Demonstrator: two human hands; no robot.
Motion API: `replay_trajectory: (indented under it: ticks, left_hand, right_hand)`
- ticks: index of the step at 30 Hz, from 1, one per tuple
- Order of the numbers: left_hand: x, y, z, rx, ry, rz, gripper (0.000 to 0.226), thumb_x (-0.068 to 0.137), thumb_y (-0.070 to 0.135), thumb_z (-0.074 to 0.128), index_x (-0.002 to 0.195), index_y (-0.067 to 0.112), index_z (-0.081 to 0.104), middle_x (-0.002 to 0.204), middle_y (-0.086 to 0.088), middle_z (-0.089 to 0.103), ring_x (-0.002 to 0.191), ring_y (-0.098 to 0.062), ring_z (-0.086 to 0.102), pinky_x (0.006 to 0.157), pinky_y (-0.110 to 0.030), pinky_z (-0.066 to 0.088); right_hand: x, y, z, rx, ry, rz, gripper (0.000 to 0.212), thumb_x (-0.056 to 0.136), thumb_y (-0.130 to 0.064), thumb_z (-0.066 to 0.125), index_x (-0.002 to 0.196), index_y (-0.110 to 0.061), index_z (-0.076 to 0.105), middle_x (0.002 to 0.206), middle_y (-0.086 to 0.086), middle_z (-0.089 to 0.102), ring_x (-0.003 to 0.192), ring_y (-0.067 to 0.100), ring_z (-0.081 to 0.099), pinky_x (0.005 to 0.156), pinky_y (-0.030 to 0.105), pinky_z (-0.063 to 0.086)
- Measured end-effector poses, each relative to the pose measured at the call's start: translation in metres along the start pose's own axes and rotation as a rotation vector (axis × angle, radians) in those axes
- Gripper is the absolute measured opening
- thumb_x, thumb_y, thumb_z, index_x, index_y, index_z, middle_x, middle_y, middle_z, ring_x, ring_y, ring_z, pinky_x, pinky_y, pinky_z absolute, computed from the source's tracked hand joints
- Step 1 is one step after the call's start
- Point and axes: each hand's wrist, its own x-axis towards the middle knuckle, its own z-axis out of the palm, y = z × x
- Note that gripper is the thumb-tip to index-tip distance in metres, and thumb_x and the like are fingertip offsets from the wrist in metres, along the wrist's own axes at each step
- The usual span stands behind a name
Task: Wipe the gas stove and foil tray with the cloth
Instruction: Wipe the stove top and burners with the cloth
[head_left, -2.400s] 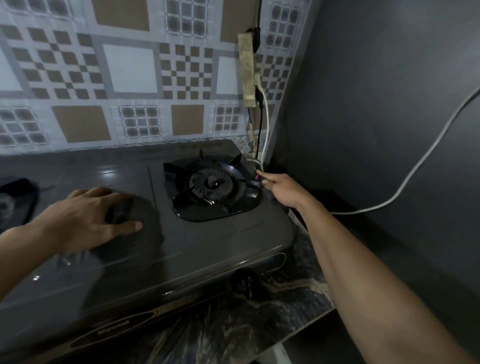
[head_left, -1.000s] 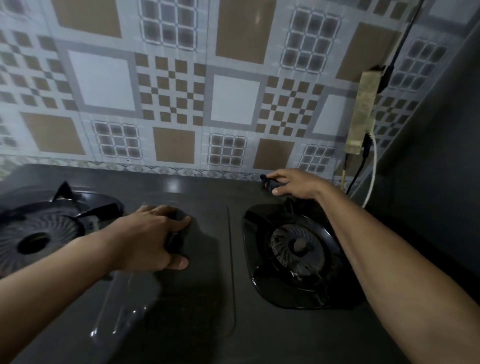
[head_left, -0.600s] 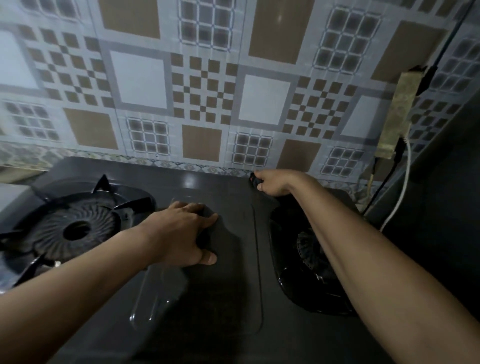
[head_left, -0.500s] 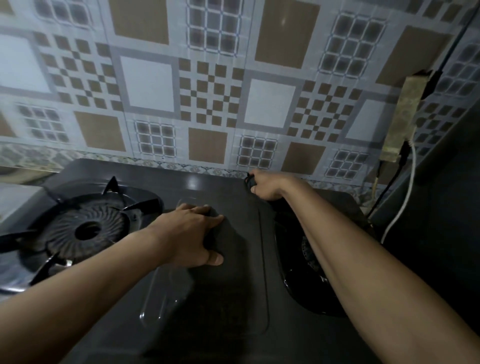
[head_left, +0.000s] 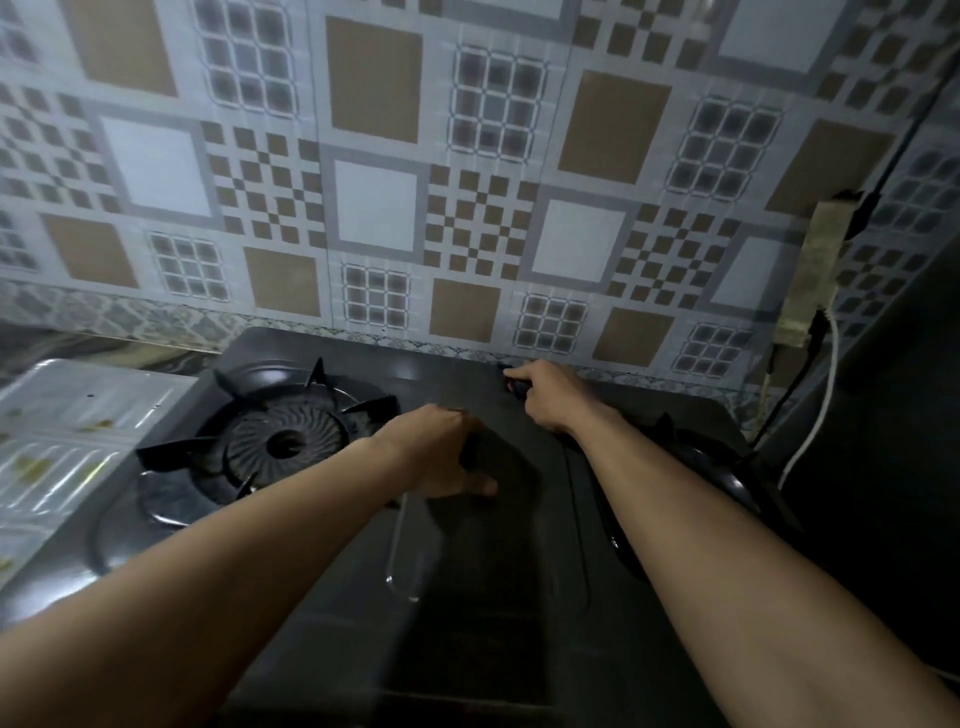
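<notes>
Left grip (head_left: 441, 452) flat, steadying gas stove (head_left: 498, 597); right grip (head_left: 545, 395) clamped on dark cloth (head_left: 514, 385), wiping back edge; foil tray (head_left: 78, 415) unwiped.

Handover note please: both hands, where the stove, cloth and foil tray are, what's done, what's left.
Left hand: pressed flat on a dark cloth on the middle of the gas stove, between the burners.
Right hand: at the stove's back edge, fingers closed on a small dark object; what it is can't be told.
Foil tray: on the counter left of the stove, with yellowish specks on it, so apparently not yet wiped.
Left: finish the stove top, then the tray.
</notes>
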Motion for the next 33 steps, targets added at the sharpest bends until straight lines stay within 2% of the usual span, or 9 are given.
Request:
replay_trajectory:
  ticks: [3, 8, 13, 16, 18, 21, 23, 27, 33]
  left_hand:
    - [-0.018, -0.019, -0.006, -0.038, 0.111, -0.012, 0.039, 0.089, 0.051, 0.06, 0.121, 0.029, 0.064, 0.115, 0.001, 0.07, 0.106, -0.025, 0.065, 0.088, -0.04, 0.055]
    - [-0.058, -0.061, -0.018, 0.01, 0.318, -0.063, 0.029, 0.091, 0.044, 0.053, 0.102, 0.022, 0.069, 0.105, -0.01, 0.071, 0.095, -0.035, 0.065, 0.076, -0.04, 0.055]
    - [-0.084, -0.102, -0.016, 0.084, 0.432, -0.007, 0.052, 0.087, 0.054, 0.056, 0.13, 0.025, 0.061, 0.131, -0.007, 0.062, 0.119, -0.033, 0.053, 0.095, -0.045, 0.049]
    - [-0.088, -0.124, -0.017, 0.119, 0.318, -0.017, 0.071, 0.087, 0.07, 0.043, 0.144, 0.029, 0.048, 0.15, -0.009, 0.046, 0.136, -0.034, 0.041, 0.109, -0.05, 0.039]
    - [-0.09, -0.135, -0.014, 0.137, 0.172, -0.031, 0.081, 0.086, 0.079, 0.03, 0.154, 0.035, 0.029, 0.164, -0.009, 0.02, 0.15, -0.032, 0.018, 0.119, -0.055, 0.019]
    - [-0.088, -0.145, -0.009, 0.13, 0.052, -0.038, 0.083, 0.087, 0.08, 0.021, 0.157, 0.038, 0.009, 0.167, -0.007, -0.003, 0.153, -0.03, -0.006, 0.12, -0.06, 0.0]
    - [-0.089, -0.147, -0.009, 0.141, 0.049, -0.015, 0.084, 0.086, 0.081, 0.017, 0.157, 0.038, 0.005, 0.167, -0.008, -0.004, 0.153, -0.031, -0.007, 0.119, -0.062, -0.002]
    - [-0.088, -0.151, -0.004, 0.203, 0.02, 0.03, 0.096, 0.073, 0.089, -0.004, 0.156, 0.041, 0.003, 0.167, -0.005, 0.0, 0.153, -0.033, -0.002, 0.117, -0.065, -0.001]
    - [-0.095, -0.17, -0.018, 0.23, -0.011, 0.083, 0.09, 0.078, 0.088, 0.007, 0.156, 0.043, 0.003, 0.167, -0.002, 0.001, 0.153, -0.033, -0.001, 0.117, -0.066, -0.004]
  right_hand:
    - [-0.02, -0.022, -0.004, 0.013, -0.041, -0.006, 0.061, 0.094, 0.005, 0.045, 0.141, -0.033, 0.052, 0.152, 0.01, 0.042, 0.122, 0.032, 0.054, 0.091, 0.036, 0.05]
    - [-0.065, -0.065, 0.0, 0.05, -0.099, -0.043, 0.061, 0.094, 0.001, 0.04, 0.137, -0.039, 0.055, 0.151, 0.006, 0.044, 0.1, 0.025, 0.058, 0.063, 0.026, 0.044]
    - [-0.129, -0.11, 0.039, 0.103, -0.081, -0.022, 0.056, 0.095, -0.007, 0.045, 0.142, -0.036, 0.049, 0.148, 0.007, 0.05, 0.13, 0.03, 0.05, 0.091, 0.028, 0.042]
    - [-0.164, -0.128, 0.058, 0.129, -0.011, 0.017, 0.054, 0.095, -0.014, 0.05, 0.146, -0.032, 0.045, 0.136, 0.01, 0.06, 0.124, 0.03, 0.054, 0.093, 0.029, 0.045]
    - [-0.177, -0.133, 0.071, 0.052, 0.037, 0.002, 0.049, 0.095, -0.023, 0.05, 0.144, -0.031, 0.048, 0.139, 0.007, 0.058, 0.128, 0.029, 0.052, 0.101, 0.036, 0.045]
    - [-0.186, -0.132, 0.093, -0.038, 0.078, -0.025, 0.049, 0.101, -0.032, 0.042, 0.148, -0.022, 0.043, 0.157, 0.0, 0.038, 0.147, 0.018, 0.027, 0.12, 0.04, 0.018]
    - [-0.191, -0.137, 0.105, -0.016, 0.102, 0.008, 0.05, 0.104, -0.031, 0.034, 0.152, -0.019, 0.035, 0.162, 0.0, 0.027, 0.15, 0.015, 0.017, 0.122, 0.038, 0.009]
    - [-0.206, -0.167, 0.128, -0.049, 0.173, 0.096, 0.053, 0.105, -0.033, 0.026, 0.155, -0.015, 0.027, 0.163, 0.003, 0.023, 0.151, 0.016, 0.017, 0.122, 0.035, 0.01]
    - [-0.237, -0.221, 0.16, -0.045, 0.26, 0.199, 0.054, 0.105, -0.035, 0.024, 0.154, -0.016, 0.028, 0.162, 0.003, 0.027, 0.15, 0.015, 0.02, 0.123, 0.034, 0.01]
